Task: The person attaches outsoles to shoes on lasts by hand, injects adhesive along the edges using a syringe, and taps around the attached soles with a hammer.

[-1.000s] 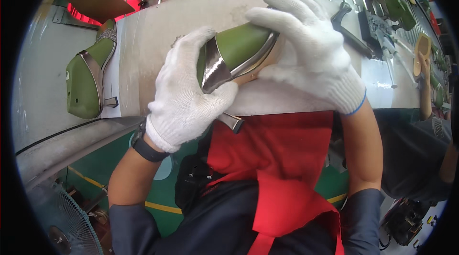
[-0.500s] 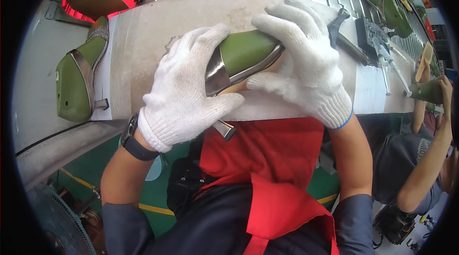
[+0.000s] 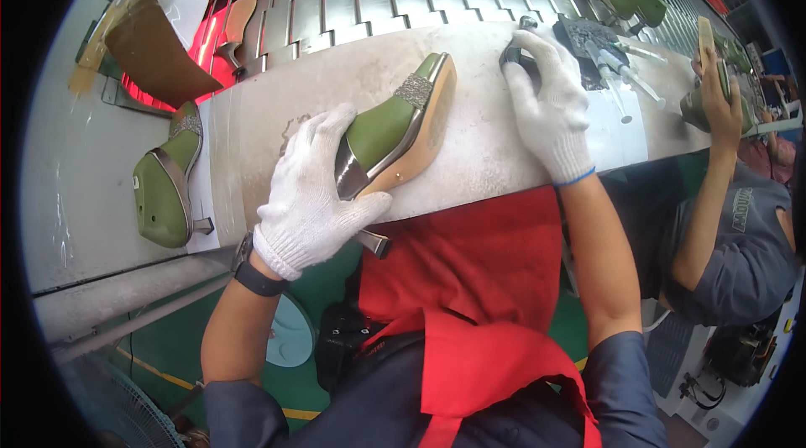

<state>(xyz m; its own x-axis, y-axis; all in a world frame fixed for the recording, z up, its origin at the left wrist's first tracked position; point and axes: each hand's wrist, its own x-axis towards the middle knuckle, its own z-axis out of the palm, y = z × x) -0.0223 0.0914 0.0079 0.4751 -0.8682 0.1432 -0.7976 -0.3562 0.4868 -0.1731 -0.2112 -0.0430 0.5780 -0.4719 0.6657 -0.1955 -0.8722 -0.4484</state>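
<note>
My left hand, in a white knitted glove, is closed around the heel end of a high-heeled sandal built on a green shoe last. The sandal lies tilted on its side, its tan sole turned right and its glittery toe band pointing away from me. Below my thumb its slim dark heel sticks out over the bench edge. To the right, my gloved right hand curls over a dark metal hammer. Only part of the hammer's head shows; its handle is hidden under my hand.
Another sandal on a green last stands at the left of the bench. Syringes lie beside a dark block at right. Beyond runs a slatted metal conveyor carrying more lasts. A co-worker's arm is at far right.
My right hand has left the sandal and moved right onto the hammer. The sandal has turned in my left hand, bringing its sole into sight. The whole view has shifted somewhat.
</note>
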